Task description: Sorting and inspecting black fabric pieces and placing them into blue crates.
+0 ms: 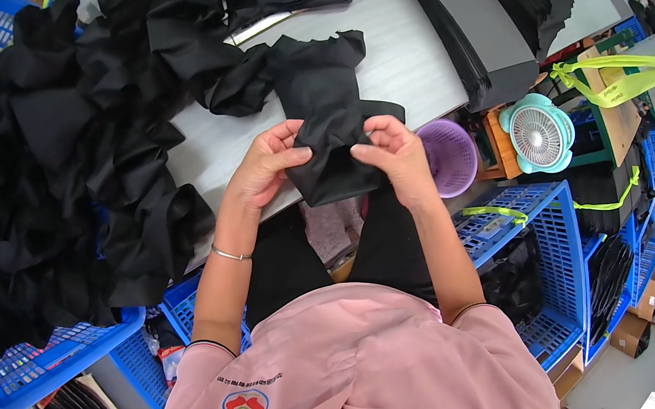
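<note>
A piece of black fabric is stretched between my two hands, over the near edge of the pale table. My left hand pinches its left side between thumb and fingers. On the other side, my right hand grips a fold of the same fabric, thumb toward the middle. The upper end of the piece lies on the tabletop, against more crumpled black fabric. Folds hide part of the fingertips on both hands.
A large blue crate heaped with black fabric stands at the left. Stacked flat dark sheets lie at the table's far right. Beyond my right hand are a purple basket, a turquoise fan and another blue crate.
</note>
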Available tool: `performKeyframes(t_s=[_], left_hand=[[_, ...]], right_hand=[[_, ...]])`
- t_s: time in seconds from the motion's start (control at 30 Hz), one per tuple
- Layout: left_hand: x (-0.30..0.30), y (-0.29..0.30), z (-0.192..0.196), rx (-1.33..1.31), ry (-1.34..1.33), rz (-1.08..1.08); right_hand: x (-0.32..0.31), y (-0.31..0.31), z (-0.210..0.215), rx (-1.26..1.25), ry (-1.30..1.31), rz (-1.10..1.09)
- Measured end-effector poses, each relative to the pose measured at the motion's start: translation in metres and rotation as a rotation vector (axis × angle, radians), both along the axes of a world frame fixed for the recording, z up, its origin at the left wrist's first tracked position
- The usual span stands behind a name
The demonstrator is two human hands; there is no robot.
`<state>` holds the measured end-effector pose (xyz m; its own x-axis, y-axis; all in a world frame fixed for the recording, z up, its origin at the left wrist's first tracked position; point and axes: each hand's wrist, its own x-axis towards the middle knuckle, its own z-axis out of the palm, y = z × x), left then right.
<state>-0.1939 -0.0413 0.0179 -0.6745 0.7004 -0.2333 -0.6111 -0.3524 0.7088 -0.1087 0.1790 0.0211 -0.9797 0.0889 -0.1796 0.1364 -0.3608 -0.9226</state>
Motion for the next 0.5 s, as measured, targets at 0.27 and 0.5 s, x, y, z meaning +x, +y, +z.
performKeyframes(t_s=[0.27, 0.5], left_hand=[[-0.008, 0.005, -0.005, -0.636, 0.719, 0.724], [0.005, 0.016, 0.002, -0.474, 0.445, 0.763]], right_hand=[[-0.026, 0.015, 0.004, 1.194, 0.200, -0.467], [-0.031, 0.047, 0.003, 0.889, 0.034, -0.071]])
